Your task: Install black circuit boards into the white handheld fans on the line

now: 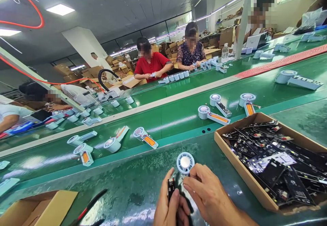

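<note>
My left hand holds a small black circuit board upright between thumb and fingers, its top end showing. Just right of it, my right hand is closed in a pinch by the lower edge of a light-blue fan head. Whatever lies between those fingertips is too small or hidden to make out. The fan head is round, with a ring of slots and a pale disc in its middle. Below it, my hands hide most of what lies between them.
A cardboard tray heaped with black circuit boards stands at right. Another cardboard box and a black-and-red tool lie at lower left. Fan housings, some showing orange parts, lie along the green conveyor belt. Several people work across it.
</note>
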A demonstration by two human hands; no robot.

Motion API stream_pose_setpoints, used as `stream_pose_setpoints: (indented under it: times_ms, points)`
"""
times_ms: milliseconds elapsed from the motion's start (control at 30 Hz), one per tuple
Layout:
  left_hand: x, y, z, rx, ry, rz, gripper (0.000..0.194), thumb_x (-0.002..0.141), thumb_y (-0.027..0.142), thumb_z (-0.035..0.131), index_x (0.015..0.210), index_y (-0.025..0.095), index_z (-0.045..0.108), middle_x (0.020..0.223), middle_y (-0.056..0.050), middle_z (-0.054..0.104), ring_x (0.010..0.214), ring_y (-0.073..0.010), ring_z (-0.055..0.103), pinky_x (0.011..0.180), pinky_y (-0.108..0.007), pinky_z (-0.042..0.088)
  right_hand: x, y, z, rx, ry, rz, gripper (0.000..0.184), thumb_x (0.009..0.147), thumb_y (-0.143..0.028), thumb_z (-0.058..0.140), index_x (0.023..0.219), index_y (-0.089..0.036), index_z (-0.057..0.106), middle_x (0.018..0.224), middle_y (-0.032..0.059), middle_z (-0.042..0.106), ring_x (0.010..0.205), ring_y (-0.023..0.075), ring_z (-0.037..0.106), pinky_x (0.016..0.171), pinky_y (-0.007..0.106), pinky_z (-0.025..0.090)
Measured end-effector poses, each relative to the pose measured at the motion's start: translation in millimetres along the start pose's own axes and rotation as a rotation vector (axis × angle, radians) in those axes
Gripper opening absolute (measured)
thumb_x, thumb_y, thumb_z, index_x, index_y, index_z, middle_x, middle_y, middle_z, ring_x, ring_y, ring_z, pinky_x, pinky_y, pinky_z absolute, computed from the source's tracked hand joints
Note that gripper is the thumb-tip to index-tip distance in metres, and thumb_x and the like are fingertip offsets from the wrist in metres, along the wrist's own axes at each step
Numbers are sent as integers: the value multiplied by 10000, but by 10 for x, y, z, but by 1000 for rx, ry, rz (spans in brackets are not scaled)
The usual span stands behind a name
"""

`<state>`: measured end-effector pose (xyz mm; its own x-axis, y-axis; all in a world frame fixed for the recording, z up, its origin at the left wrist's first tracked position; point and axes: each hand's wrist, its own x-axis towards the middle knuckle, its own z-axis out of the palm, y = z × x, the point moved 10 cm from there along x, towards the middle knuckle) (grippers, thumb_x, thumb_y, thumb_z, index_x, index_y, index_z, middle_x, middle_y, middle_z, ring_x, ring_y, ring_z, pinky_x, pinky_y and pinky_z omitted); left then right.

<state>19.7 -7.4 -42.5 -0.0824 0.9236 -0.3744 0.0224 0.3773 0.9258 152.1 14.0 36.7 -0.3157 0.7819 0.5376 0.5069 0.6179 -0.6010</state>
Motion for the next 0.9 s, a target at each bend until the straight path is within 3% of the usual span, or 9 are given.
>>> stream_pose_setpoints:
  times_ms: [100,233,367,467,533,633,800,900]
  points:
    - [8,-44,20,175,-25,43,808,866,734,483,1433,171,371,526,39,628,332,-111,551,356,-159,367,28,-64,-2,-28,-26,-31,268,953,-99,430,739,-182,569,793,31,527,710,164,444,654,311,281]
    - [19,-85,12,284,-15,79,731,869,759,422,1299,174,508,415,90,474,341,-125,470,364,-188,326,44,-106,22,-63,-46,-50,236,957,-99,429,794,-183,578,806,31,542,720,174,440,655,319,274]
    - [-11,-14,-19,407,48,121,634,901,707,411,1260,217,593,474,48,550,379,-158,493,399,-236,350,33,-98,74,-75,-83,-48,237,958,-94,423,791,-181,568,801,30,537,717,174,438,661,329,269]
    - [-43,74,-49,507,128,171,548,929,633,410,1228,233,635,596,-16,689,495,-209,620,538,-283,453,29,-101,88,-79,-93,-54,227,951,-87,425,792,-178,558,800,32,542,733,178,454,669,339,267]
    - [-53,113,-50,552,162,200,500,946,581,385,1205,240,642,798,-72,784,662,-249,708,683,-322,500,31,-112,84,-74,-90,-64,227,947,-84,419,789,-177,552,799,34,546,738,182,461,669,345,264]
    - [-48,123,-24,565,154,235,467,957,548,370,1194,243,633,1050,-106,800,862,-281,746,779,-345,504,32,-116,87,-57,-97,-68,238,942,-76,404,777,-178,540,792,34,548,730,182,456,660,349,259]
    - [-37,43,-14,547,121,278,460,966,540,383,1207,232,625,1022,-110,813,842,-280,760,750,-336,513,32,-117,117,-33,-88,-64,238,932,-71,408,765,-176,542,788,36,556,728,183,456,651,347,275]
    - [-35,5,-36,560,147,282,421,961,482,406,1224,233,622,1098,-121,802,932,-294,759,786,-346,523,30,-124,141,-43,-64,-63,242,922,-70,411,757,-173,554,790,46,563,720,185,459,641,344,292]
